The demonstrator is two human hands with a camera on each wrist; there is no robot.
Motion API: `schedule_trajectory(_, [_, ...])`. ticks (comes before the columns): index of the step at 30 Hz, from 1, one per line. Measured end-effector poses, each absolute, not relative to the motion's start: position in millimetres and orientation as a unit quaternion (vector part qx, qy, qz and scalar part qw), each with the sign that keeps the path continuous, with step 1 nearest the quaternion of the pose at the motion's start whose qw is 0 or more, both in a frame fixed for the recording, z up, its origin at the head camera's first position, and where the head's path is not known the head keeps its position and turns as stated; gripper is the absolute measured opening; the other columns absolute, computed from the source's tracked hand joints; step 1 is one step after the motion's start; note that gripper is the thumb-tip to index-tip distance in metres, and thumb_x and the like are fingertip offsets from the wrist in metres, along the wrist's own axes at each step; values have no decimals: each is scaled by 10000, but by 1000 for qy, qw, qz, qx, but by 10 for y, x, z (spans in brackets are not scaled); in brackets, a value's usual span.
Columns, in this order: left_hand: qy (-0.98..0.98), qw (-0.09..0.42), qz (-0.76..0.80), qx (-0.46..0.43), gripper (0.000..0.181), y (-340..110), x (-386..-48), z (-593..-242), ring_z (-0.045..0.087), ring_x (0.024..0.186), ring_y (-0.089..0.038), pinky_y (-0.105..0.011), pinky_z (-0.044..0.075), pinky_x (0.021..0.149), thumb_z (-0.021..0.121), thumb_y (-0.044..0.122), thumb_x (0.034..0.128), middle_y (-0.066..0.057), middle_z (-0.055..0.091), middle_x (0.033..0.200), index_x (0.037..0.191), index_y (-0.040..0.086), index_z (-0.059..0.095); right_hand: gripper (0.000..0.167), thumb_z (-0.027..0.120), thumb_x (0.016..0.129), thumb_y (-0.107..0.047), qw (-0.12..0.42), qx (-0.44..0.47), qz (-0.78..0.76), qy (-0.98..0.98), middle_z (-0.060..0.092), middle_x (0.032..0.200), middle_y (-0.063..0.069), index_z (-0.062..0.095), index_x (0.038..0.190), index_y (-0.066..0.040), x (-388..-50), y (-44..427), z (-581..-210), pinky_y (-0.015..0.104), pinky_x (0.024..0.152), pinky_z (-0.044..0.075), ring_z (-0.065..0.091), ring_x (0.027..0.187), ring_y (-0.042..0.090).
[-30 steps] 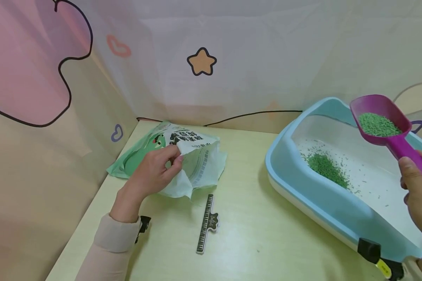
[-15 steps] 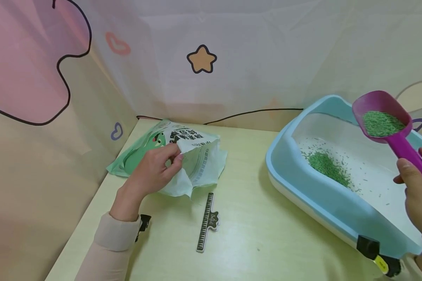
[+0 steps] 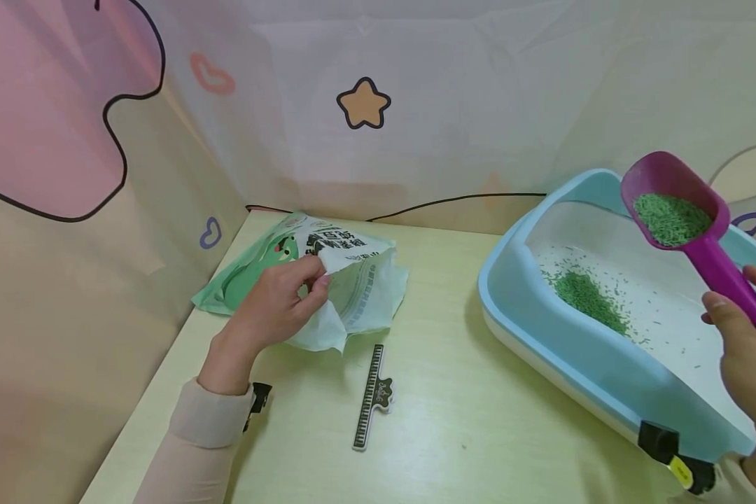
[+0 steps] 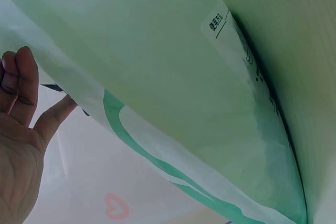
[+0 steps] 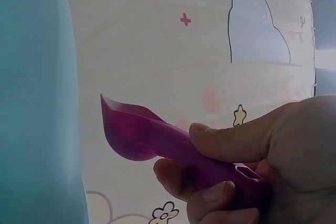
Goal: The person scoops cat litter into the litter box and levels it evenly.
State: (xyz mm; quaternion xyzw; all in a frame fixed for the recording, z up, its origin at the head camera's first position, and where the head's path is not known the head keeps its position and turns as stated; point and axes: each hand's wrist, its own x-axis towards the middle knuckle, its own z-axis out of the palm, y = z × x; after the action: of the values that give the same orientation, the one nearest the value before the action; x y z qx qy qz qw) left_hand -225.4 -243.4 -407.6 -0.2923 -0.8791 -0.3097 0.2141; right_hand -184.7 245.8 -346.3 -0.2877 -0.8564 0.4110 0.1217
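Observation:
In the head view my left hand (image 3: 276, 302) pinches the upper edge of a green and white bag (image 3: 246, 280), whose mouth gapes toward the right. The left wrist view shows the bag (image 4: 157, 77) close up, with the hand (image 4: 23, 145) at its edge. My right hand (image 3: 752, 364) grips the handle of a purple scoop (image 3: 721, 273), holding it over the back right part of a blue and white tray (image 3: 529, 336). Green pellets (image 3: 670, 218) lie in the scoop. The right wrist view has thumb and fingers of the hand (image 5: 236, 166) wrapped round the scoop's handle (image 5: 184, 153).
A heap of green pellets (image 3: 589, 301) lies in the tray, with loose ones scattered round it. On the table (image 3: 441, 413), between bag and tray, is a black and white clip (image 3: 370, 399). Printed cloth (image 3: 466, 105) hangs behind and at the left.
The scoop in my right hand has shifted slightly left and up, its handle showing more. My left hand keeps its pinch on the bag. The head view has moved a little.

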Motion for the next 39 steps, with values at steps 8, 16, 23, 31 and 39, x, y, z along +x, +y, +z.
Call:
schedule_trajectory(8, [-879, 214, -311, -291, 155, -2431, -2250, -4075, 549, 657, -201, -247, 395, 594, 548, 64, 958, 33, 528, 737, 817, 127, 530, 607, 416, 1088, -183, 135, -278, 400, -863, 316, 1642, 194, 219, 1653, -286, -1762, 2251, -3303, 473, 1254, 295, 373, 1421, 372])
schedule_trajectory(16, [-880, 213, -311, -291, 161, -2429, -2250, -4080, 558, 662, -205, -246, 401, 597, 547, 59, 956, 28, 537, 740, 811, 126, 524, 648, 442, 1077, -168, 142, -276, 392, -866, 300, 1626, 163, 206, 1630, -410, -1819, 2395, -3445, 541, 1236, 300, 322, 1465, 412])
schedule_trajectory(23, [-880, 214, -308, -291, 163, -2432, -2261, -4093, 538, 662, -180, -240, 394, 596, 549, 47, 952, 23, 535, 733, 808, 118, 521, 668, 435, 1075, -146, 135, -285, 395, -863, 275, 1649, 163, 186, 1629, -424, -1775, 2298, -3342, 547, 1233, 302, 314, 1464, 424])
schedule_trajectory(31, [-881, 214, -307, -289, 166, -2426, -2264, -4086, 530, 657, -160, -243, 391, 589, 551, 65, 955, 35, 531, 732, 806, 129, 521, 687, 440, 1074, -161, 131, -303, 400, -855, 260, 1665, 134, 164, 1613, -484, -1794, 2308, -3344, 545, 1230, 305, 298, 1496, 402])
schedule_trajectory(39, [-882, 211, -307, -290, 165, -2427, -2259, -4087, 533, 654, -168, -244, 390, 588, 551, 63, 956, 36, 531, 734, 808, 130, 521, 683, 439, 1070, -137, 140, -291, 397, -859, 264, 1651, 156, 182, 1623, -445, -1767, 2247, -3301, 546, 1232, 297, 296, 1495, 416])
